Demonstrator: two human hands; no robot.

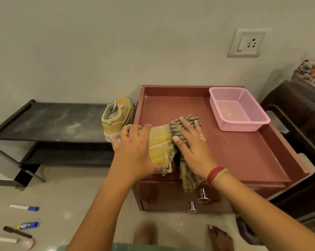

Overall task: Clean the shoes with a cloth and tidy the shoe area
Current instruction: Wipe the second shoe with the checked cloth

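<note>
Head view looks down on a red-brown cabinet [171, 201] whose rimmed top serves as the worktop [234, 147]. At its front left corner lies a yellow shoe [160, 144], on its side and partly over the front edge. The left hand [135, 151] grips this shoe, fingers curled over its upper side and thumb beneath near the laces. The right hand [191, 147] lies flat with fingers spread and straight, pressing a striped cloth [188, 176] against the shoe's right side; the loose end of the cloth hangs down over the cabinet front, above two metal drawer knobs [203, 196].

A second yellow shoe [117, 115] stands upright at the right end of the top shelf of a black shoe rack [53, 122], just beside the cabinet. That shelf shows pale dusty smears. A pink mesh basket [241, 126] sits at the back right of the worktop, well apart from the hands.

On the floor at lower left lie a blue-capped marker [24, 207], a small blue tube [27, 225] and a black marker [17, 232]. A wall socket [246, 43] is on the wall above the cabinet.
</note>
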